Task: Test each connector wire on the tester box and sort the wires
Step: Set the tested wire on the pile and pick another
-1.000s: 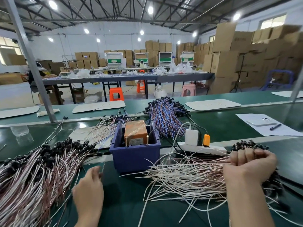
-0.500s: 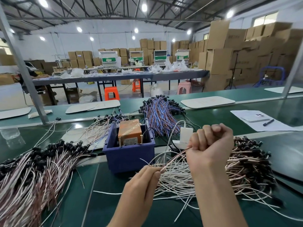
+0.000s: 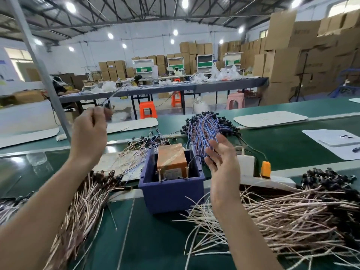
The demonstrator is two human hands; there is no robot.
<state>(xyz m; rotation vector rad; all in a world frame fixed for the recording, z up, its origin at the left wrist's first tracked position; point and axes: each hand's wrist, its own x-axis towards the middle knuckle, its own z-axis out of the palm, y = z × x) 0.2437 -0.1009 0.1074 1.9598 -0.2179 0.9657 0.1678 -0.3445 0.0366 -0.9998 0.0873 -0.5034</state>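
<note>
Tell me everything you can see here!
dark blue plastic bin: one, blue, middle of the green table
orange tester box: one, orange, inside the bin
left pile of pinkish-white wires: one, pinkish, left of the bin
right pile of pinkish-white wires: one, pinkish, right of the bin
blue-and-purple wire bundle: one, blue-purple, behind the bin
white power strip: one, white, right of the bin
white phone: one, white, far right
orange plastic stools: two, orange, floor behind
brown cardboard boxes: many, brown, back wall
left grip: bare hand, raised, pinching a thin wire
right grip: bare hand, open, holding nothing
</note>
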